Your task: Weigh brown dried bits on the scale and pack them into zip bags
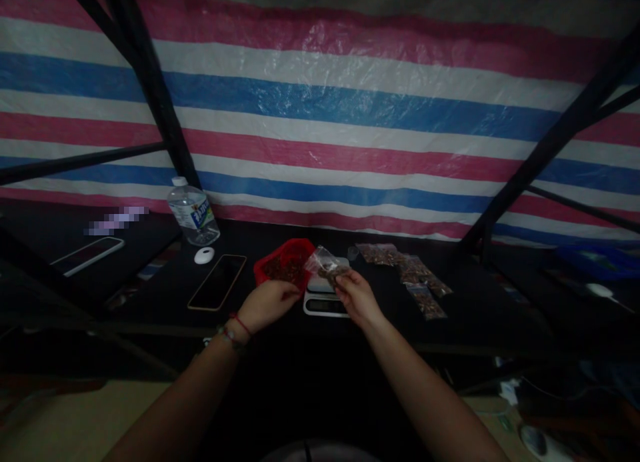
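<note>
My right hand (357, 298) pinches a small clear plastic bag (326, 265) partly filled with brown bits, tilted above a white kitchen scale (326, 306). The bag covers part of the scale's plate. Beside the scale, on its left, sits a red bowl (261, 267) with loose brown and reddish bits in it. At the bowl's near edge is my left hand (267, 305), its fingers curled together; whatever they hold is hidden. Several filled bags (426, 301) lie to the right of the scale on the dark table.
A dark-screened phone (217, 282), a white round case (204, 255) and a clear bottle (193, 212) are on the left. Farther left lies a white-edged phone (95, 257). Black metal posts (163, 115) flank the table, with a striped sheet (340, 142) behind.
</note>
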Motion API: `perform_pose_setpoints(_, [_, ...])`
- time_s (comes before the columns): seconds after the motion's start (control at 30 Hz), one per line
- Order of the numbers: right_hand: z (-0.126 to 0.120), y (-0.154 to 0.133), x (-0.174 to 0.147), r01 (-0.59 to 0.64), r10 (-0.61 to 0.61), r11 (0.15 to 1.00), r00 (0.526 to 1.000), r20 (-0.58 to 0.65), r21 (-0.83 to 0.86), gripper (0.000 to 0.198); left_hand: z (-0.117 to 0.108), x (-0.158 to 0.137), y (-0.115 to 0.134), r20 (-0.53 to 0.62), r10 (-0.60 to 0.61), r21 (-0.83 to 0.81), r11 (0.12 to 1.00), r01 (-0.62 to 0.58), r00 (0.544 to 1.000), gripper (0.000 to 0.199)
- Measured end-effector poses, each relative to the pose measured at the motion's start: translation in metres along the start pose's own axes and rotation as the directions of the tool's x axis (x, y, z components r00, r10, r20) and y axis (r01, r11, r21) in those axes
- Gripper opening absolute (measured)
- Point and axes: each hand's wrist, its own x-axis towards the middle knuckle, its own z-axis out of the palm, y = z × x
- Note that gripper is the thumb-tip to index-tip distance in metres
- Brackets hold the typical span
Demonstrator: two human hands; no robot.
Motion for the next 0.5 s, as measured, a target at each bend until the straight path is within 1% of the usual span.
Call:
perform_pose_setpoints(0.03, [0.007, 0.0, 0.007, 0.06, -0.06, 0.996, 0.998, -0.003, -0.064, 0.034, -0.003, 0.001, -0.002, -0.121, -0.029, -0.01, 1.0, 0.028, 0.992, 0.026])
perform_pose_setpoints(0.07, [0.014, 0.0, 0.014, 0.132, -0.133, 0.981, 0.991, 0.0, -0.139, 0.036, -0.005, 0.002, -0.005, -0.252, -0.059, -0.013, 0.998, 0.057, 0.966, 0.028])
perform_pose_setpoints(0.1, [0.021, 0.0, 0.022, 0.211, -0.214, 0.953, 0.977, 0.012, -0.219, 0.039, -0.007, 0.003, -0.01, -0.375, -0.077, -0.009, 0.997, 0.08, 0.924, 0.028])
perform_pose_setpoints(0.13, [0.027, -0.001, 0.029, 0.282, -0.285, 0.908, 0.958, 0.038, -0.309, 0.039, -0.007, 0.004, -0.017, -0.473, -0.078, 0.006, 0.996, 0.091, 0.878, 0.028])
perform_pose_setpoints(0.17, [0.033, -0.002, 0.035, 0.336, -0.336, 0.849, 0.939, 0.074, -0.407, 0.037, -0.006, 0.005, -0.025, -0.545, -0.062, 0.031, 0.995, 0.094, 0.836, 0.027])
perform_pose_setpoints(0.2, [0.038, -0.003, 0.04, 0.372, -0.365, 0.779, 0.924, 0.118, -0.505, 0.033, -0.004, 0.007, -0.034, -0.592, -0.037, 0.06, 0.994, 0.091, 0.805, 0.025])
perform_pose_setpoints(0.27, [0.047, -0.004, 0.048, 0.408, -0.367, 0.617, 0.905, 0.213, -0.673, 0.021, 0.003, 0.01, -0.054, -0.648, -0.03, 0.072, 0.992, 0.1, 0.761, 0.025])
perform_pose_setpoints(0.3, [0.05, -0.005, 0.051, 0.427, -0.36, 0.539, 0.896, 0.26, -0.726, 0.016, 0.008, 0.012, -0.063, -0.659, -0.049, 0.051, 0.993, 0.11, 0.75, 0.025])
perform_pose_setpoints(0.33, [0.053, -0.005, 0.052, 0.453, -0.356, 0.473, 0.883, 0.306, -0.756, 0.014, 0.012, 0.013, -0.071, -0.658, -0.075, 0.011, 0.994, 0.11, 0.749, 0.026])
perform_pose_setpoints(0.37, [0.056, -0.006, 0.053, 0.483, -0.359, 0.422, 0.866, 0.348, -0.767, 0.014, 0.016, 0.015, -0.077, -0.656, -0.109, -0.046, 0.993, 0.105, 0.747, 0.027])
perform_pose_setpoints(0.43, [0.062, -0.008, 0.054, 0.534, -0.39, 0.359, 0.831, 0.397, -0.766, 0.016, 0.023, 0.017, -0.086, -0.645, -0.163, -0.157, 0.984, 0.08, 0.746, 0.029])
perform_pose_setpoints(0.5, [0.068, -0.01, 0.054, 0.565, -0.399, 0.33, 0.809, 0.431, -0.756, 0.016, 0.028, 0.018, -0.089, -0.643, -0.186, -0.225, 0.973, 0.049, 0.743, 0.029])
